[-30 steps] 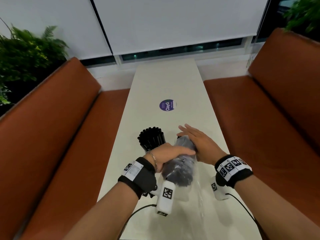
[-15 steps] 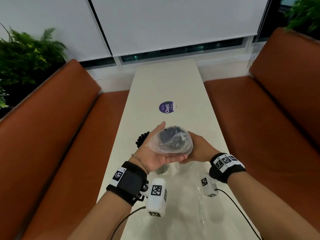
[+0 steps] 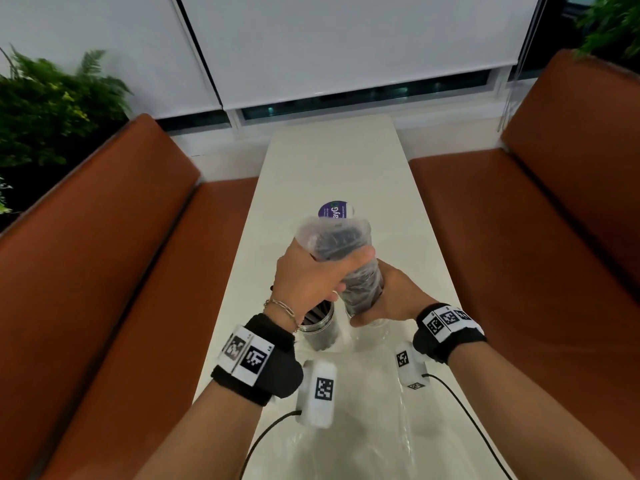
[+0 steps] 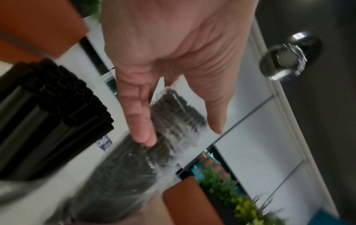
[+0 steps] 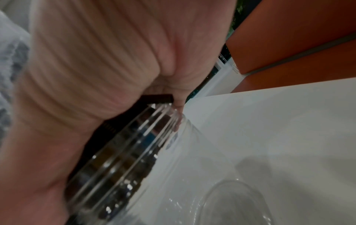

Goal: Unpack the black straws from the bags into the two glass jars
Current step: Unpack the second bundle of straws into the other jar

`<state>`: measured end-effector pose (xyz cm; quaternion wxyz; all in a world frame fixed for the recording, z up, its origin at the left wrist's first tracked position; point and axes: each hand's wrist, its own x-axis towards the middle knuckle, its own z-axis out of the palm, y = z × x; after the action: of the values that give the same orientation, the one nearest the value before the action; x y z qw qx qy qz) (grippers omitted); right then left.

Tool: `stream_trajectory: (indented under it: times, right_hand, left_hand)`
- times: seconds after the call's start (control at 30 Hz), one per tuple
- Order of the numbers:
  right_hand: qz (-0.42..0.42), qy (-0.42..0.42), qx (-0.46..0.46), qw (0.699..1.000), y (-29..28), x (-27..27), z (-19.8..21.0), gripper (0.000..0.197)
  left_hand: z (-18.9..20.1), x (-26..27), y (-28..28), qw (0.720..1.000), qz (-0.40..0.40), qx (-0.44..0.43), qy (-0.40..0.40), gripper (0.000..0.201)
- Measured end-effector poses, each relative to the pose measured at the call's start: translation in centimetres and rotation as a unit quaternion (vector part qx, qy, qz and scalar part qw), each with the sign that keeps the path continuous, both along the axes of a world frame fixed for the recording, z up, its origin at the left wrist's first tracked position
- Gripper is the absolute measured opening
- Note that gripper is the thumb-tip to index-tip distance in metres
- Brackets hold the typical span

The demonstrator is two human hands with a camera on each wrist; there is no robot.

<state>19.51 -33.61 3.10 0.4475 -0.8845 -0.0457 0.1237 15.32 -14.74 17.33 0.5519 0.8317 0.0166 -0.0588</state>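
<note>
We have the bag of black straws (image 3: 341,258) upright over the worktop (image 3: 332,161), both hands on it. Left hand (image 3: 311,278) wraps the upper part, fingers curled round the plastic. Right hand (image 3: 394,296) grips the lower end, right at the rim of the near jar (image 5: 173,159). The other jar (image 3: 318,327), already full of straws, stands just left, under the left wrist.

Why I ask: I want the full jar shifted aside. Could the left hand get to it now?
Not yet, probably: the left hand grips the bag of straws. The full jar stands right below it, unblocked, so likely once freed.
</note>
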Motion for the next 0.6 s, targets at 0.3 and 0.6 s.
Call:
stream_trajectory:
  times: [0.3,0.6]
  right_hand:
    - [-0.009,0.014,0.003,1.0,0.4,0.4,0.0,0.099]
    - [-0.048,-0.025,0.019,0.998,1.1,-0.8,1.1,0.065]
  left_hand:
    - [-0.8,2.1,-0.9,0.992,0.1,0.051,-0.056,0.057]
    - [-0.6,3.2,-0.8,0.989,0.118,0.071,-0.053,0.054]
